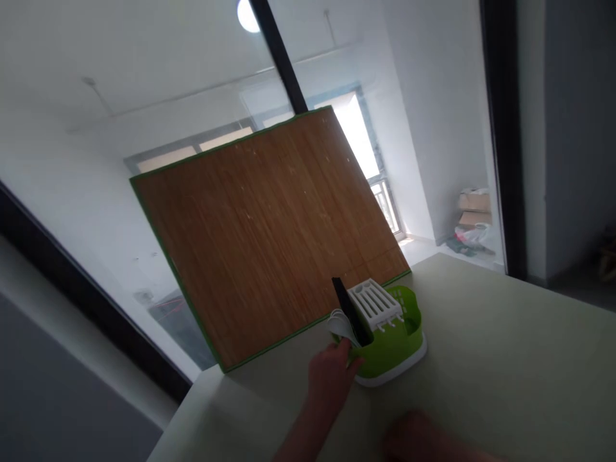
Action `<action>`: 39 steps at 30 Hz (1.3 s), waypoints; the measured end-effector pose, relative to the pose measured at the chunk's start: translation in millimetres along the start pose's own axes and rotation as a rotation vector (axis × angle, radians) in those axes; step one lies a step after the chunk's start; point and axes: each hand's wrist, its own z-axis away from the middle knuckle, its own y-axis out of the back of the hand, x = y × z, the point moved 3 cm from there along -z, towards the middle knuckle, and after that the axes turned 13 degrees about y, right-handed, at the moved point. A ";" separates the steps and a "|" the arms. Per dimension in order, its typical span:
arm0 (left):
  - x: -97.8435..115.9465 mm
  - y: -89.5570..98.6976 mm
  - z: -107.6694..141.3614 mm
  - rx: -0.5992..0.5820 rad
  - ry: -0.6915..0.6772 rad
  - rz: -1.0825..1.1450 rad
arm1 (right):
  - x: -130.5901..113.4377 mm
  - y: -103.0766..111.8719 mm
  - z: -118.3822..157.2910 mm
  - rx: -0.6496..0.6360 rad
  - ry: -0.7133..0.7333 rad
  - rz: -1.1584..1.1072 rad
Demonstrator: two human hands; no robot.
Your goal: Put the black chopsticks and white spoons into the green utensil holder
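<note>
A green utensil holder with a white base stands on the pale tabletop. White spoons lean out of its left end, their bowls upward. Beside them a flat black piece rises at a tilt; its kind is unclear. A white slotted rack with small hooks covers the middle. My left hand is closed at the holder's left end, just under the spoon bowls, and seems to grip the rim there. Low in front of the holder, my right hand is smeared by motion, its fingers unreadable.
Behind the holder a large wooden board with green edging leans against a glass partition with dark frames. The tabletop extends to the right. Beyond the glass, boxes and plastic bags lie on the floor.
</note>
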 end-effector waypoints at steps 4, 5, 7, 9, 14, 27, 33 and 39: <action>-18.9 -0.9 20.2 -0.002 0.056 -0.007 | 1.9 -7.9 8.9 -0.008 -0.078 -0.029; -21.7 -2.1 22.5 0.001 0.066 -0.003 | 1.3 -7.5 11.1 -0.005 -0.082 -0.034; -25.3 -5.5 25.0 0.002 0.072 0.010 | 0.1 -5.7 13.7 -0.005 -0.090 -0.041; -26.4 -9.6 26.5 -0.004 0.068 0.026 | -0.8 -3.6 14.3 -0.010 -0.103 -0.047; -21.0 -15.5 32.6 -0.011 0.054 0.048 | -1.3 -3.0 14.4 -0.023 -0.112 -0.053; -56.0 -3.4 -21.9 0.080 0.331 0.541 | -0.8 -2.1 15.7 -0.011 -0.087 -0.067; -46.4 -46.5 -45.1 -0.229 0.117 1.001 | -0.9 -1.3 15.0 -0.020 -0.097 -0.066; -40.4 -29.5 -32.5 0.035 0.099 0.789 | 0.3 -3.0 14.2 -0.034 -0.099 -0.062</action>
